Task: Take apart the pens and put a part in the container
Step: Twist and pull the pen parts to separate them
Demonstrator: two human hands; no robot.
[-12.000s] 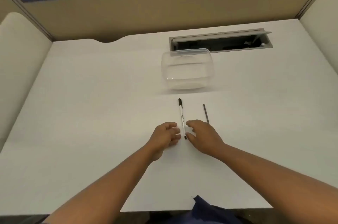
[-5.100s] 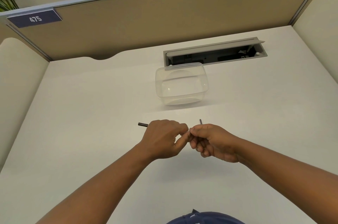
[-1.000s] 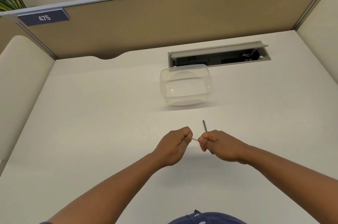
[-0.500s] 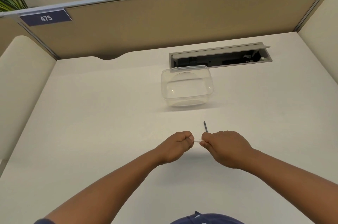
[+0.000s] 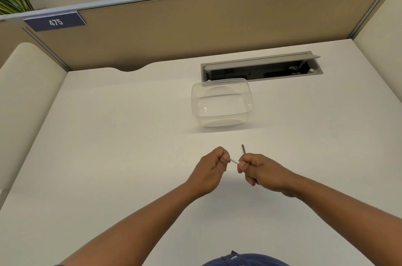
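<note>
Both fists are curling tight on a slim white pen (image 5: 234,161), left hand (image 5: 212,169) and right hand (image 5: 262,171) pinching opposite ends. Beyond the knuckles, a clear rounded plastic container (image 5: 221,103) is sitting, smooth-walled.

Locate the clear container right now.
Head view: the container sits on the desk just right of centre, directly in front of the cable tray, beyond both hands and apparently empty.

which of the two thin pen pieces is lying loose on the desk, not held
The dark grey rod, lying on the desk just beyond the right hand. The white piece is pinched between the left hand and right hand.
</note>
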